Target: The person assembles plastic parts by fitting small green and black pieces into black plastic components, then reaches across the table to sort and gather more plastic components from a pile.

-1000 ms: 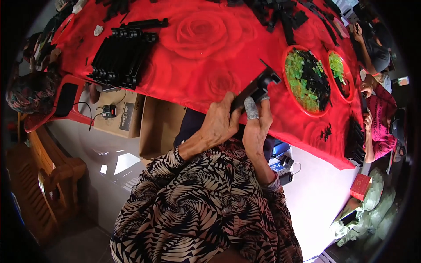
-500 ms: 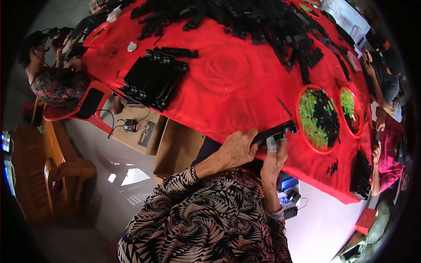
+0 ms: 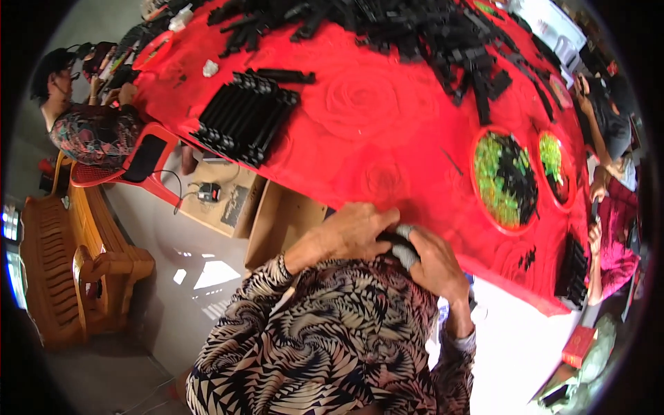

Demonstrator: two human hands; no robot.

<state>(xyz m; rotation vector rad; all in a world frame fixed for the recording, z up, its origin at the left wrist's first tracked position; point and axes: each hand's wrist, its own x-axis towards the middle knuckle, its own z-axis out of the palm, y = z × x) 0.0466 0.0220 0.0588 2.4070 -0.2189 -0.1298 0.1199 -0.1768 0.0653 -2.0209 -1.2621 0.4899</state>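
Note:
Close to my body, at the table's near edge, my left hand [image 3: 354, 232] and my right hand [image 3: 437, 266] come together with curled fingers. Between them they hold a black plastic part [image 3: 393, 238], mostly hidden by the fingers. Grey wrapping covers fingertips of my right hand. A neat row of long black plastic parts [image 3: 245, 117] lies on the red cloth [image 3: 408, 149] to the left, with a single part [image 3: 285, 75] behind it. To the right stands a round red tray [image 3: 476, 181] of small green and black pieces.
A heap of black parts [image 3: 415, 34] covers the far side. A second tray [image 3: 568, 197] and a stack of parts [image 3: 573, 273] lie right. Cardboard boxes [image 3: 294, 221], a red chair [image 3: 155, 162] and a wooden bench [image 3: 76, 263] stand left. Other people [image 3: 93, 131] sit around the table.
Both hands have drawn the black part back toward my body, and it has turned from plainly visible to mostly covered. My right hand has rolled over, its back now facing up.

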